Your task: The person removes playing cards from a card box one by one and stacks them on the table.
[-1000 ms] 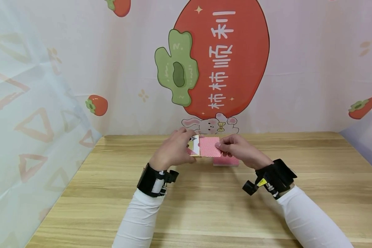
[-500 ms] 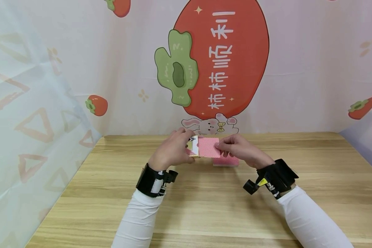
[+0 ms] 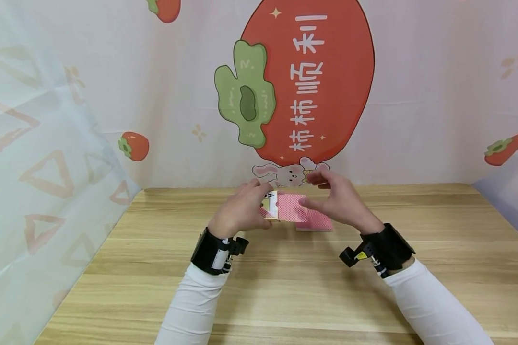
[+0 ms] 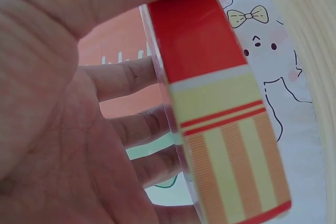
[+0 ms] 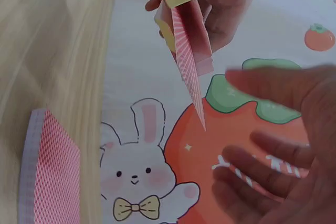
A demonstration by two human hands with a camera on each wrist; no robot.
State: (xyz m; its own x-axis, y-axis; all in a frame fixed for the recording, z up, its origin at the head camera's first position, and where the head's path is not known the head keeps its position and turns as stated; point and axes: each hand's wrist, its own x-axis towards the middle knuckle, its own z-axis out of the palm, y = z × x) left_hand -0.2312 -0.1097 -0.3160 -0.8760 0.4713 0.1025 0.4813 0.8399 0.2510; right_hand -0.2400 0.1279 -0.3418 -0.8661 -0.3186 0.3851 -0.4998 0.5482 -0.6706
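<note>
My left hand (image 3: 239, 209) grips a playing card box (image 4: 215, 103) with red, cream and striped sides, thumb on one edge and fingers on the other. From the box's mouth, facing right, a red-patterned playing card (image 3: 290, 207) sticks out. Seen in the right wrist view, the card (image 5: 185, 59) tilts edge-on, its far end pointing away from the box. My right hand (image 3: 341, 199) is beside that end, fingers spread and thumb apart, holding nothing. A deck of cards (image 3: 320, 222) with the same red pattern lies on the table below the right hand.
The wooden table (image 3: 280, 287) runs back to a printed cloth backdrop (image 3: 423, 96) with a large red persimmon and a bunny. A second cloth (image 3: 47, 143) hangs along the left side. Camera bands (image 3: 386, 249) sit on both wrists.
My right hand has let go of the card's end; its fingers have spread and lifted upward. The left hand and box stay nearly in place, and the card's free end has dipped slightly.
</note>
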